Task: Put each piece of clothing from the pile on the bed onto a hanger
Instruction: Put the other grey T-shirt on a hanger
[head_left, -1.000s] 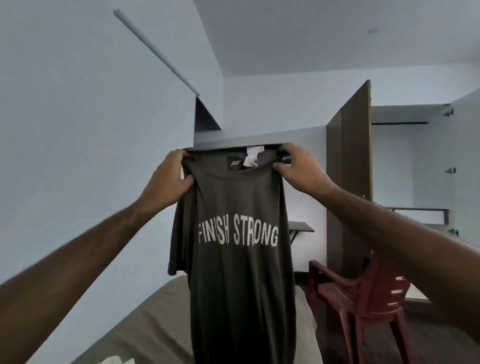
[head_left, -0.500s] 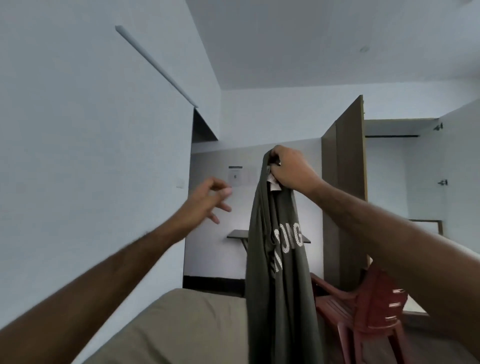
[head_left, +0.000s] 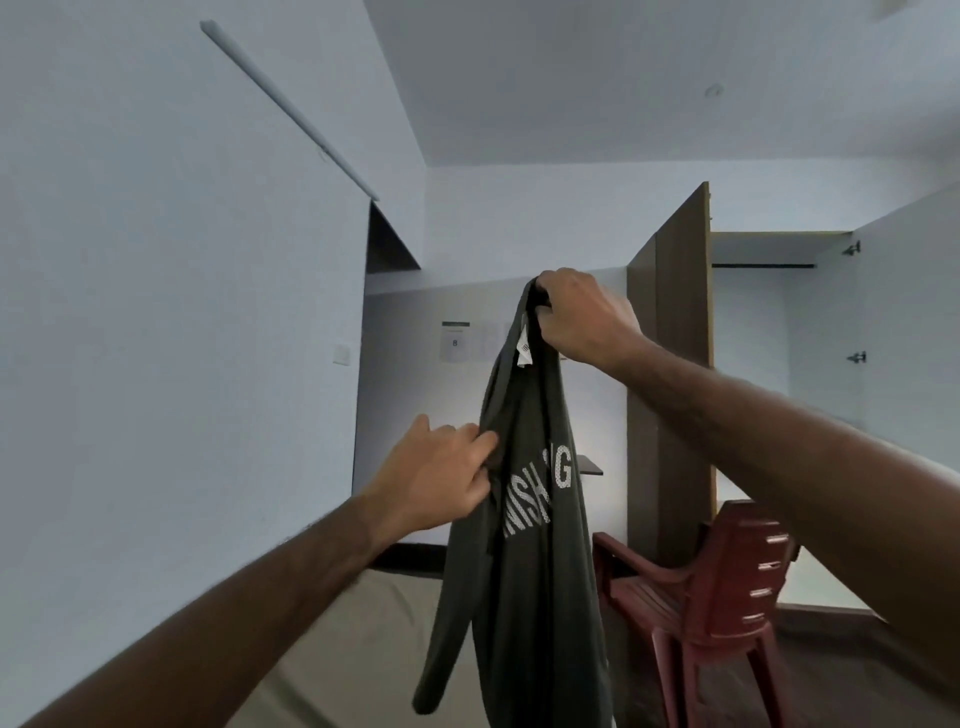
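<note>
Right hand (head_left: 587, 317) grips dark T-shirt (head_left: 524, 545) bunched at collar, hung clear of bed (head_left: 363, 639); left hand (head_left: 441, 483) pinches mid-fabric, likely to spread it for a hanger.

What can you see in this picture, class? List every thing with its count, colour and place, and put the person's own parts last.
T-shirt: one, dark olive with white letters, hanging bunched in mid-air at the centre.
Label: one, white, at the T-shirt's neck.
Chair: one, dark red plastic, lower right.
Wardrobe: one, brown door open, white inside, right.
Bed: one, beige cover, bottom centre.
Shelf: one, dark, on the far wall behind the T-shirt.
Notice: one, white paper, far wall.
Switch: one, white, left wall.
Tube: one, white, high on the left wall.
Hands: two; right hand grips the T-shirt's top, left hand pinches its side lower down.
</note>
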